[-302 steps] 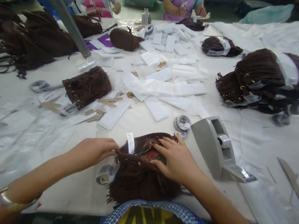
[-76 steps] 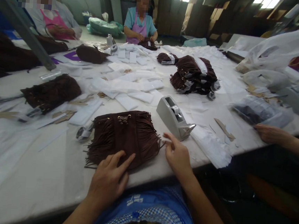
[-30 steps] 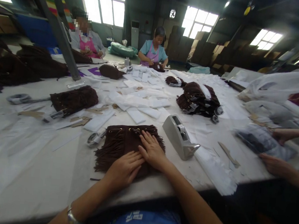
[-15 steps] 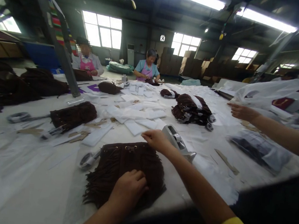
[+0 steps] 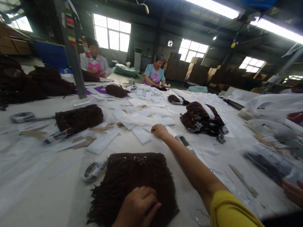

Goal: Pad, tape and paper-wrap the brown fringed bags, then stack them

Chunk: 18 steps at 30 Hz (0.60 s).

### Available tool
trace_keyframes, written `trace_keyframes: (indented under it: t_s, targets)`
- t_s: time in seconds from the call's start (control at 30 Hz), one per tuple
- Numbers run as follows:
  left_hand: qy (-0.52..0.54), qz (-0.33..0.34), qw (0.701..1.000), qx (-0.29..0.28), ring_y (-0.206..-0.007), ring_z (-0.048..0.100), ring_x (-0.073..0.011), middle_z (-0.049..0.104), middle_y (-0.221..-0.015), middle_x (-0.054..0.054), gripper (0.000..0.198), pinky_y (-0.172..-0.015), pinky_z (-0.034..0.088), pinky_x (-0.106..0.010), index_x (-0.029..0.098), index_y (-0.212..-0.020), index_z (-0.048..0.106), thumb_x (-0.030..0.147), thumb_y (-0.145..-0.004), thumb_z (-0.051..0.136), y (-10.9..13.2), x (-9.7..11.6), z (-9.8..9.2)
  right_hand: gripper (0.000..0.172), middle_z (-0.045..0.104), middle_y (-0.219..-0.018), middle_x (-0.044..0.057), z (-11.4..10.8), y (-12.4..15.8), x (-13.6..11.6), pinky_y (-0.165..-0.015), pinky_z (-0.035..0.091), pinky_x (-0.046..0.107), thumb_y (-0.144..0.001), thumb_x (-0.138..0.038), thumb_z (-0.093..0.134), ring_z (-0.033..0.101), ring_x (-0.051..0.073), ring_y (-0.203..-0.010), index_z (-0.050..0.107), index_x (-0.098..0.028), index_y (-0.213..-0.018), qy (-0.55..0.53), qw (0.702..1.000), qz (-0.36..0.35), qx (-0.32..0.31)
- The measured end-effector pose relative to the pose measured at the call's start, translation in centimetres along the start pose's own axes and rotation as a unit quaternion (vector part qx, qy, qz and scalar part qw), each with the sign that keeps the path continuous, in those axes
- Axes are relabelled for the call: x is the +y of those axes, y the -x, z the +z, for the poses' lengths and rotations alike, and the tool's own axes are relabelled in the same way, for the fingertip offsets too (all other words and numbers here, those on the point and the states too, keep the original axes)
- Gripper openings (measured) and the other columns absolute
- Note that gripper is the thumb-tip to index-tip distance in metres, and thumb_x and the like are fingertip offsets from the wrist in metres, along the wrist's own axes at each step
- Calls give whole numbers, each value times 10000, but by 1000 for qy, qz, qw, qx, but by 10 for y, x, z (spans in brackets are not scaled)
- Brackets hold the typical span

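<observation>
A dark brown fringed bag (image 5: 143,173) with gold eyelets and a small knot at its top edge lies flat in front of me. My left hand (image 5: 139,208) presses on its lower part, fingers curled. A wrapped strap roll (image 5: 93,171) lies at the bag's left edge. Farther out, my right hand (image 5: 160,131) is stretched over the table beside a loose white sheet (image 5: 142,135), its fingers closed; what they hold, if anything, is hidden. Partly behind my right forearm stands a grey tape dispenser (image 5: 184,142).
Another brown bag (image 5: 79,119) lies at left, and a stack of wrapped fringed bags (image 5: 202,118) stands right of centre. A metal post (image 5: 74,57) rises at left. A co-worker's hand (image 5: 298,193) is at the right edge. Two people sit across the table.
My right hand has moved from the bag's top edge outward to the white sheets. The co-worker's hand at right has drawn back and down. The view has shifted slightly.
</observation>
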<state>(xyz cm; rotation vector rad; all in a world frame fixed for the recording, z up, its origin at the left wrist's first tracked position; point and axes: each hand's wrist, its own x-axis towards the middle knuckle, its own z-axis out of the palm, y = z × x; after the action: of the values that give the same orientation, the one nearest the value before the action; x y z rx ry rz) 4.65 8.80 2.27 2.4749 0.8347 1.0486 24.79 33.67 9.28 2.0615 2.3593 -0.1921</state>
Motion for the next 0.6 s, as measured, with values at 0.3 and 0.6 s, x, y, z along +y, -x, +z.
trace_keyframes:
  t_s: [0.3, 0.6]
  targets:
    - [15, -9, 1000, -2, -719, 613, -185, 682, -834, -22, 112, -637, 423, -322, 213, -807, 581, 220, -915, 552, 0, -1, 1, 181, 767, -948, 31, -11, 12, 6, -797, 518, 240, -797, -234, 748, 708, 182, -875, 774, -208, -975, -30, 988, -124, -82]
    - [7, -27, 1000, -2, -726, 617, -175, 694, -847, -16, 101, -641, 416, -323, 208, -802, 597, 221, -901, 580, -3, 2, -3, 368, 566, -1420, 38, 55, 0, -118, -1036, 403, 240, -946, -202, 562, 510, 134, -1308, 604, -249, -1308, -22, 915, -402, -19]
